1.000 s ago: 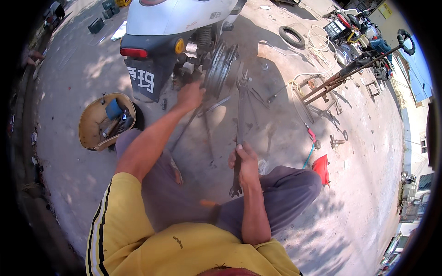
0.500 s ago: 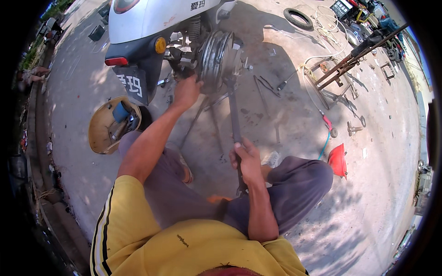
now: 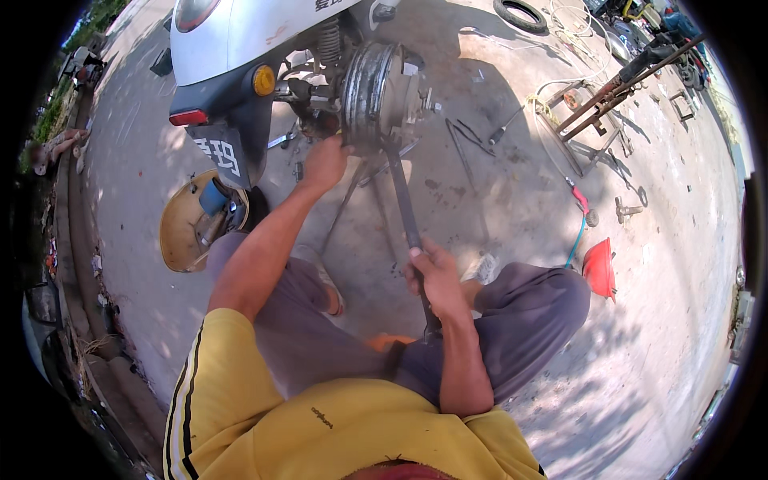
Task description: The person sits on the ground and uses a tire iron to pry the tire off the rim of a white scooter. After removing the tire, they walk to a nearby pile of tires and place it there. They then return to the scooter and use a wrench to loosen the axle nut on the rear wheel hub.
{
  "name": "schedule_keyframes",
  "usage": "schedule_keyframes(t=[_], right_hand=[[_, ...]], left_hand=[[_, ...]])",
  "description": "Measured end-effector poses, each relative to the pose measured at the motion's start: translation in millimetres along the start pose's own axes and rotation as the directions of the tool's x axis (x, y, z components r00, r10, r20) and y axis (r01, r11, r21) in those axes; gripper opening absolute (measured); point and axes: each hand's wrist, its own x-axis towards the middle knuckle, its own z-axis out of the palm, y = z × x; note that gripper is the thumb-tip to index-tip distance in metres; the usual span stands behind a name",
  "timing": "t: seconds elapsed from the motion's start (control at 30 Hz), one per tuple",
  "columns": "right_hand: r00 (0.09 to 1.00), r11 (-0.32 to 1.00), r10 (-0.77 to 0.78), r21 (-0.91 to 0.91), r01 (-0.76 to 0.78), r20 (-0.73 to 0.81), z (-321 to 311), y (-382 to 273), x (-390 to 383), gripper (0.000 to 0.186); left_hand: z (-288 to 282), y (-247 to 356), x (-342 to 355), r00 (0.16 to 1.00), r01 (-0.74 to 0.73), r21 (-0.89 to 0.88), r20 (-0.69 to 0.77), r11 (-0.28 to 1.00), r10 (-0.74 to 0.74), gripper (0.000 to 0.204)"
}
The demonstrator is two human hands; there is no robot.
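A white scooter's rear (image 3: 228, 44) stands ahead of me, its bare wheel hub and rim (image 3: 364, 96) exposed beside a shock spring (image 3: 328, 44). My left hand (image 3: 324, 164) is at the low left of the hub, fingers curled; what they grip is hidden. My right hand (image 3: 436, 280) grips a long dark steel wrench (image 3: 402, 184) by its lower half; its upper end reaches the hub's lower right, where I cannot tell whether it touches. Pliers and rods (image 3: 472, 140) lie on the ground nearby.
A tan bin of tools (image 3: 182, 228) sits left of my knee; a red container (image 3: 598, 270) is by my right knee. A metal stand (image 3: 592, 112), a loose tire (image 3: 520, 18) and hoses lie to the right. Another person (image 3: 56, 152) sits at the far left edge.
The wrench's upper end has swung left toward the hub and now leans more. My view has shifted, so the scooter appears further left. My left hand stays by the hub.
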Motion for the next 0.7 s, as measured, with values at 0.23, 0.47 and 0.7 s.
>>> schedule_keyframes(t=[0.23,0.47,0.7], right_hand=[[0.998,0.997,-0.007,-0.076,0.012,0.058,-9,-14,-1,0.028],[0.996,0.963,-0.092,-0.257,0.087,-0.007,-16,-25,-7,0.033],[1.000,0.982,0.007,-0.189,-0.007,0.002,-24,-6,-3,0.041]], left_hand=[[4,-4,2,0.996,0.083,0.027,0.038,0.996,-0.084,0.030],[-5,22,-8,0.998,0.038,-0.187,-0.046,0.982,-0.048,0.033],[5,9,-3,0.996,0.086,-0.185,0.017,0.979,-0.085,0.029]])
